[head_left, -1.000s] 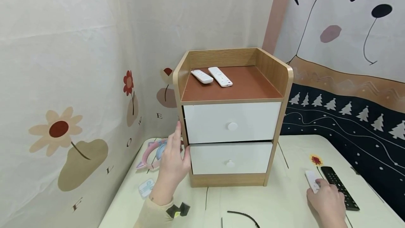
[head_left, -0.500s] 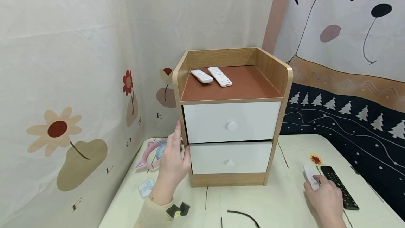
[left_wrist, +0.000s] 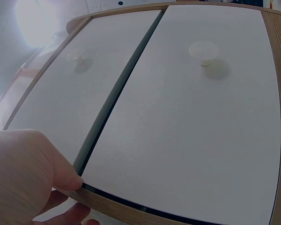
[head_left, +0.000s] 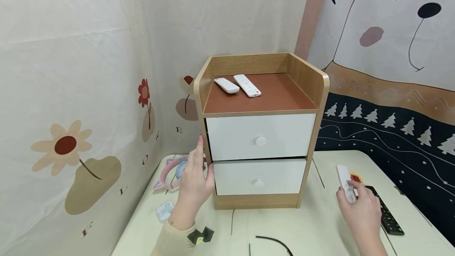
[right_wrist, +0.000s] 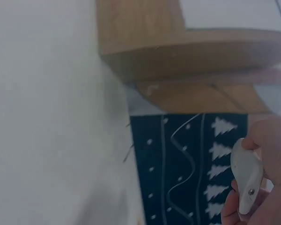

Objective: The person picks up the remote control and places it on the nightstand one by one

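Note:
My right hand [head_left: 360, 212] holds a white remote control [head_left: 345, 183] between thumb and fingers, above the right part of the table. In the right wrist view the remote [right_wrist: 246, 176] shows end-on in the grip. My left hand [head_left: 193, 181] rests against the left side of a small wooden cabinet [head_left: 256, 201], fingers straight along the panel. In the left wrist view its thumb [left_wrist: 65, 173] touches the front edge by the gap between two white drawers. The upper drawer [head_left: 231, 139] and lower drawer [head_left: 234, 179] are closed. Two white remotes [head_left: 247, 86] lie on the cabinet's brown top.
A black remote [head_left: 391, 218] lies on the table [head_left: 309, 228], beside and partly behind my right hand. Left of the cabinet are a pink headband-like thing [head_left: 167, 175] and a small pale blue-and-white item [head_left: 164, 210]. Printed cloth walls [head_left: 89, 70] stand close around the table.
My right hand has lifted the white remote off the table and shifted it up and to the left, away from the black remote. My left hand stays put.

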The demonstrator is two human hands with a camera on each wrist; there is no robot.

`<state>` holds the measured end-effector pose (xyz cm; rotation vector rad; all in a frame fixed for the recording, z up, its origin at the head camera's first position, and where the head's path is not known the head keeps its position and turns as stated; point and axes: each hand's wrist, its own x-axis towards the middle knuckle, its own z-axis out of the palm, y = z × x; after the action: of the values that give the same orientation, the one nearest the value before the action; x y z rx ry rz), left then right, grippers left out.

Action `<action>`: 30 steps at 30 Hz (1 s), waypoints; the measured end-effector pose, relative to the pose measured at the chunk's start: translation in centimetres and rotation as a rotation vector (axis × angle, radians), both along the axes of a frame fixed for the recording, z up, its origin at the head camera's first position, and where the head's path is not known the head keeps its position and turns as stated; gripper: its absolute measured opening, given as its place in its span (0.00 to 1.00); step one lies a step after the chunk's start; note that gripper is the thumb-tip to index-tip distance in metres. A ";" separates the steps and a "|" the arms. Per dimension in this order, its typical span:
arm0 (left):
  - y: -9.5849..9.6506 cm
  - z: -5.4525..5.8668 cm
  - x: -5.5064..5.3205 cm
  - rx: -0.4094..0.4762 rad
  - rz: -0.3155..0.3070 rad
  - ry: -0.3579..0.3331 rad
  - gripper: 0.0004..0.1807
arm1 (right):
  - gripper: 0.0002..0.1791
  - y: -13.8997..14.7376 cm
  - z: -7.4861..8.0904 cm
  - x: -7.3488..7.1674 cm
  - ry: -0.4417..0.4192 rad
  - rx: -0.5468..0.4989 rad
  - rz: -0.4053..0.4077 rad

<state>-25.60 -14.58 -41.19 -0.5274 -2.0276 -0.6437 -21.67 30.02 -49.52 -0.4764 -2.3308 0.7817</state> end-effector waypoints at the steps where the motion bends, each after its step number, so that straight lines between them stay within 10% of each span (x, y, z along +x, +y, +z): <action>1: 0.0 0.0 0.0 0.000 -0.001 -0.002 0.53 | 0.28 -0.4 0.4 0.1 0.041 0.010 0.000; 12: 0.0 0.0 -0.1 0.011 -0.008 0.026 0.52 | 0.18 -4.3 5.5 1.3 0.551 -0.066 0.023; 19: -0.1 0.0 0.0 0.001 -0.008 0.026 0.53 | 0.17 -6.8 8.7 1.5 0.890 -0.122 0.188; 30: -0.1 0.0 0.0 0.002 -0.012 0.011 0.53 | 0.16 -9.9 14.6 0.9 0.916 0.043 0.398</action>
<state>-25.59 -14.70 -41.16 -0.5416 -2.0144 -0.6483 -20.81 20.12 -34.92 0.3384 -1.5671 0.8801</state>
